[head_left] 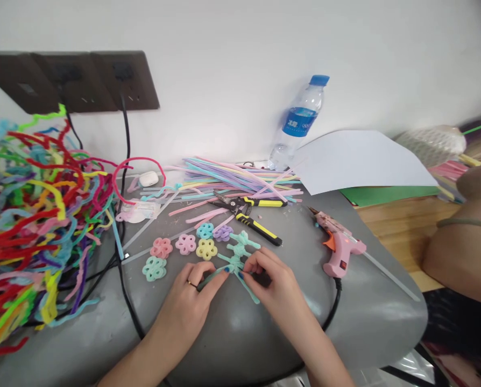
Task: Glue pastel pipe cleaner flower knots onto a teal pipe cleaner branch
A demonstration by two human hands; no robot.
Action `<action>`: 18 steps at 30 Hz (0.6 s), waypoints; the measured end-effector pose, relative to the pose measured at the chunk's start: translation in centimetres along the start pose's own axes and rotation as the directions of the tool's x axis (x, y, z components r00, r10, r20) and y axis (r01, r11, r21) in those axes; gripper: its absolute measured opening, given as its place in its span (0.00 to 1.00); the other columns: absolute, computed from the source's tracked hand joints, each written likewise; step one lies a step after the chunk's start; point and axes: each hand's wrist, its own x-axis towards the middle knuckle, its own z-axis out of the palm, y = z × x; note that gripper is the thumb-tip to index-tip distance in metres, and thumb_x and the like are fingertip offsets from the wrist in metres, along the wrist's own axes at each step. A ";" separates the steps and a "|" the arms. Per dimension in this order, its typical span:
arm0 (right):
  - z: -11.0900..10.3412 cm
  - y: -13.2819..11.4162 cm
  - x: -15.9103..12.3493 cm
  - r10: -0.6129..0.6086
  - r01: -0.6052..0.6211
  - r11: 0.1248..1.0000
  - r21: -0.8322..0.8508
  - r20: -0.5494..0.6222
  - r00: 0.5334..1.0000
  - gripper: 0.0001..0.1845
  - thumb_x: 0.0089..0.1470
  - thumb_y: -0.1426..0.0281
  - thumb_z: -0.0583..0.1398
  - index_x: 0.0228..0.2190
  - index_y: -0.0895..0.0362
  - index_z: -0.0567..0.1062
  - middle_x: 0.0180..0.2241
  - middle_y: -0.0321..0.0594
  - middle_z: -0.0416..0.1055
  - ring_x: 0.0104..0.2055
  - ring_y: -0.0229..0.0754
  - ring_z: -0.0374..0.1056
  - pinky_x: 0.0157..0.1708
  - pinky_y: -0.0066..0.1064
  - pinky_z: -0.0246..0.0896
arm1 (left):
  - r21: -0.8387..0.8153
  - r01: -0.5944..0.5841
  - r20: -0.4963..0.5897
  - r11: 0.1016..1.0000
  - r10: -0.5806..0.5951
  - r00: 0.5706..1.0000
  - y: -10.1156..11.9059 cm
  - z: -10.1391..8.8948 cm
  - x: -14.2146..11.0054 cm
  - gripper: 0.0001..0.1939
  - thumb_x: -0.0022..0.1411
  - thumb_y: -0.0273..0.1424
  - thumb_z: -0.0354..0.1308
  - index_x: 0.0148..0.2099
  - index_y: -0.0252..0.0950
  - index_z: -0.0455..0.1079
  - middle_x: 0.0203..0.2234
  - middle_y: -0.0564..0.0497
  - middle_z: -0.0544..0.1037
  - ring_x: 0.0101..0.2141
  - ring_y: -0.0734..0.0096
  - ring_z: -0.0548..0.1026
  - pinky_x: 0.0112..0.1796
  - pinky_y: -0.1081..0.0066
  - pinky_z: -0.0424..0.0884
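Observation:
My left hand [198, 282] pinches the near end of a teal pipe-cleaner figure [239, 250] with knotted loops, lying on the grey round table [232, 333]. My right hand [270, 277] pinches the same figure from the right, fingers closed on its stem; a light teal strand sticks out below toward me. Just beyond my hands lie several small pipe-cleaner flowers: pink [161, 248], pink-violet [186, 243], yellow [206, 249], mint [154, 268], blue [205, 230] and purple [223, 233].
Yellow-handled pliers [250, 212] lie behind the flowers. A pink glue gun [339, 244] rests at right, its black cord running off the edge. Pastel pipe cleaners [232, 180] are at the back, bright ones [26, 215] heaped at left. A water bottle [299, 123], white paper [357, 158]. Another person's arm [462, 252] at right.

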 end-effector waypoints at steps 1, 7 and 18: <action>0.0 0.0 0.2 0.002 -0.002 1.000 -0.004 0.000 1.000 0.08 0.51 0.78 0.57 0.25 0.53 0.69 0.27 0.36 0.65 0.30 0.41 0.64 0.29 0.28 0.59 | 0.032 0.002 -0.005 0.999 -0.002 1.000 0.0 0.1 0.0 0.22 0.68 0.17 0.45 0.56 0.36 0.71 0.44 0.43 0.72 0.40 0.62 0.70 0.41 0.62 0.75; -0.3 0.2 1.4 0.017 -0.016 1.000 -0.009 0.033 0.999 0.07 0.50 0.77 0.57 0.25 0.54 0.69 0.27 0.36 0.66 0.29 0.40 0.64 0.29 0.28 0.59 | 0.161 0.033 -0.011 0.986 -0.031 0.999 0.3 0.6 0.0 0.25 0.64 0.15 0.47 0.57 0.39 0.71 0.47 0.43 0.72 0.46 0.55 0.68 0.43 0.58 0.71; -0.5 0.4 1.8 0.035 -0.035 0.999 -0.003 0.071 0.997 0.06 0.50 0.76 0.57 0.25 0.54 0.70 0.27 0.36 0.66 0.29 0.40 0.64 0.29 0.28 0.59 | 0.163 0.081 0.002 0.983 -0.082 0.997 0.5 1.1 0.1 0.27 0.60 0.15 0.50 0.58 0.39 0.70 0.48 0.43 0.71 0.45 0.55 0.67 0.42 0.57 0.71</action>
